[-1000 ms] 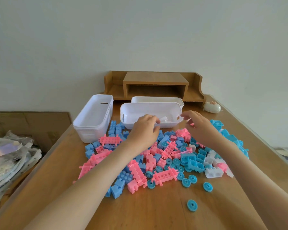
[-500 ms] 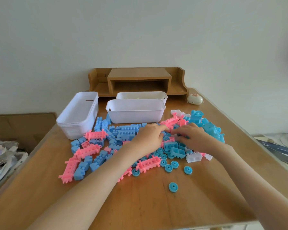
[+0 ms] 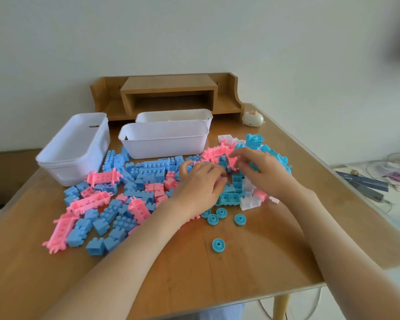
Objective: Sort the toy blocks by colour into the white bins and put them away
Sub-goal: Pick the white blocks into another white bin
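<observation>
The wooden table [image 3: 252, 269] is smooth and carries three white plastic bins with thin walls and rounded corners. The left bin [image 3: 72, 153] runs lengthwise away from us. The near bin [image 3: 164, 144] lies crosswise just beyond the heap, and the rear bin [image 3: 173, 114] sits behind it. The blocks [image 3: 148, 172] are spread in front of the bins: hard, studded plastic in blue, pink and a few white. Both our hands are down in the right part of the heap. Our left hand [image 3: 201, 183] is curled over it, the right hand [image 3: 266, 174] reaches its fingertips to a pink bar [image 3: 217, 151], and we cannot tell whether either has hold of a block. The near bin lies ahead and to the left, closer to our left hand. A round blue wheel [image 3: 218, 245] lies apart, nearest us.
</observation>
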Tool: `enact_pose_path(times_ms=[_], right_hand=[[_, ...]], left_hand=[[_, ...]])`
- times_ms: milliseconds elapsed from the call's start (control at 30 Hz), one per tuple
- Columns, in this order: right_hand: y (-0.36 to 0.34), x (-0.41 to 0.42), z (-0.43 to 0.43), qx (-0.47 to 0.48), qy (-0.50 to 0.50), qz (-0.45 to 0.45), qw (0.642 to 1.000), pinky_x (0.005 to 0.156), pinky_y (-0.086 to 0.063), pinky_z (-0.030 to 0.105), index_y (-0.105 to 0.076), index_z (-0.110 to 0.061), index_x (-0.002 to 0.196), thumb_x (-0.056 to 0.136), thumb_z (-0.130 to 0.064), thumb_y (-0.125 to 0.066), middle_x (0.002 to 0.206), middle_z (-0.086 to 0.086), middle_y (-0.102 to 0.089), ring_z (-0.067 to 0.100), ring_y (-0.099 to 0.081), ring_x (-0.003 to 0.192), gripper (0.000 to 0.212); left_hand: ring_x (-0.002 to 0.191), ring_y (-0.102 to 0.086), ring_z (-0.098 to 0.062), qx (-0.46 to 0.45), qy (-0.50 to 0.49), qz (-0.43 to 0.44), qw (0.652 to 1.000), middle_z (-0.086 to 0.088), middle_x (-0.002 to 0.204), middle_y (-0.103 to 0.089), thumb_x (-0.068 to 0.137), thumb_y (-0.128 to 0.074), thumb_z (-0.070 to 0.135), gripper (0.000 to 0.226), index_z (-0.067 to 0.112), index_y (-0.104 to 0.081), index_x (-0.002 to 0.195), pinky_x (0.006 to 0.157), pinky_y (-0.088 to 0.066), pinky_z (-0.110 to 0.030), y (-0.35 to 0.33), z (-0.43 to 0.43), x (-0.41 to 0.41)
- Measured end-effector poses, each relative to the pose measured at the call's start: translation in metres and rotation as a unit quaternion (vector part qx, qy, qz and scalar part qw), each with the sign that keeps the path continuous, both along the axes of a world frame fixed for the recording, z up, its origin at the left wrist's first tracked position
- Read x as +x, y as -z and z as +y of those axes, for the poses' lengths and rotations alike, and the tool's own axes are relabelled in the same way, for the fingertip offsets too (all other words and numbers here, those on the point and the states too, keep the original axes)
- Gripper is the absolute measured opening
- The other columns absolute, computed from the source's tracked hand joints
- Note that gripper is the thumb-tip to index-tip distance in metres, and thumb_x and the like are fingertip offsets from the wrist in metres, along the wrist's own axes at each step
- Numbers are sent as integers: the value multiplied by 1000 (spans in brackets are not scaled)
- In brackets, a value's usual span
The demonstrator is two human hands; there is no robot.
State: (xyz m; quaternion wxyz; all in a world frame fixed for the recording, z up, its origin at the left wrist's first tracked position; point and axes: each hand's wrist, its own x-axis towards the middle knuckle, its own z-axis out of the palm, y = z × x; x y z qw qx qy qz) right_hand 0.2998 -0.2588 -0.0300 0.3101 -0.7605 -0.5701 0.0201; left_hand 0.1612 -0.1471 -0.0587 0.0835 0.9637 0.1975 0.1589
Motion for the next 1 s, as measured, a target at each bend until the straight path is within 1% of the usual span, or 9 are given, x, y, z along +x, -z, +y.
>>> enact_pose_path(times_ms=[133,267,400,533,633,700,800,867,1000], right_hand=[[-3,0,-10,-20,15,46,999,68,-44,18,-56,-31,103,99,-27,-35,83,-14,-61,3,-57,77,22],[0,-5,-8,-46,-4,29,998,77,-51,24,-60,-23,106,98,-35,-34,79,-18,-56,5,-58,84,29],[1,-4,-9,-38,3,58,998,70,-45,12,-61,-24,105,99,-38,-33,82,-14,-60,1,-58,80,32],[0,-5,-11,11,0,98,995,68,-46,15,-62,-21,99,99,-38,-31,81,-6,-62,5,-60,75,36],[-2,0,-11,33,60,74,995,68,-44,17,-59,-22,98,98,-42,-27,80,-6,-60,6,-58,74,38],[-2,4,-11,-20,83,41,995,73,-45,21,-57,-22,99,98,-42,-30,83,-7,-59,7,-56,78,34],[3,5,-8,-145,36,-49,988,84,-46,29,-55,-25,109,94,-31,-44,96,-6,-57,10,-53,90,19],[7,3,-7,-176,0,-77,981,91,-42,32,-53,-28,116,91,-29,-48,100,-8,-55,11,-50,95,25],[5,0,-7,-176,-16,-60,982,98,-37,33,-48,-32,124,93,-28,-51,105,-13,-50,8,-45,100,32]], left_hand=[[114,-48,-10,-2,5,17,1000,13,111,-59,100,-31,37,27,28,-55,110,112,-3,-43,-1,-4,1],[111,-49,-9,-3,2,25,1000,14,105,-59,100,-30,39,30,28,-58,105,112,-2,-43,-1,-4,0],[105,-51,-8,-12,-6,21,1000,16,94,-55,100,-32,40,28,27,-57,100,113,-3,-43,-2,-5,0],[104,-53,-7,-15,-19,-3,1000,13,101,-62,99,-36,40,27,26,-59,103,113,-4,-42,-1,-6,-1],[106,-53,-7,-9,-18,-32,999,13,106,-64,99,-38,39,26,27,-60,105,112,-5,-40,1,-5,-3],[109,-53,-8,-2,-13,-35,999,12,108,-64,99,-37,37,28,26,-61,107,111,-7,-39,2,-4,-5],[114,-50,-9,9,-2,-30,1000,10,116,-61,100,-36,34,29,25,-61,113,110,-10,-40,3,-3,-7],[118,-48,-9,11,9,-31,999,9,122,-58,100,-36,32,31,25,-60,118,110,-12,-40,4,-3,-8],[122,-45,-9,5,18,-31,999,9,128,-55,100,-36,33,33,26,-60,122,110,-12,-39,5,-2,-9]])
